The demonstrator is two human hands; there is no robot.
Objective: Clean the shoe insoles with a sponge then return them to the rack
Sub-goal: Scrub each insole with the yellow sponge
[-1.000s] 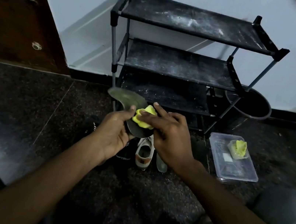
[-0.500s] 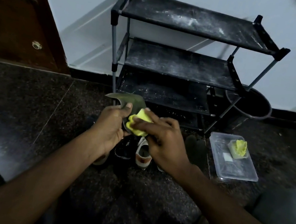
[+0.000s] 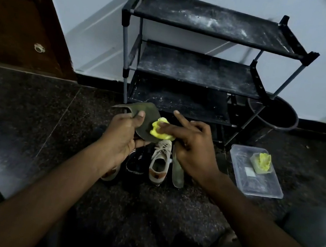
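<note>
My left hand [image 3: 122,136] grips a dark grey insole [image 3: 147,116] in front of the black shoe rack [image 3: 196,69], thumb on its upper face. My right hand [image 3: 190,147] presses a yellow sponge [image 3: 159,131] onto the insole, holding it with thumb and fingers while the index finger points up. A second insole [image 3: 177,172] lies on the floor below my right hand, beside a beige shoe [image 3: 159,159] and a black shoe [image 3: 136,163].
A clear plastic container [image 3: 256,176] with another yellow sponge [image 3: 263,161] sits on the dark floor at the right. A black bucket [image 3: 274,115] stands behind the rack's right leg. A brown door [image 3: 19,15] is at the left. My knees frame the bottom corners.
The sponge has slid along the insole from its near end toward the middle, then back right. The insole has tilted and shifted slightly; both hands stay in front of the rack.
</note>
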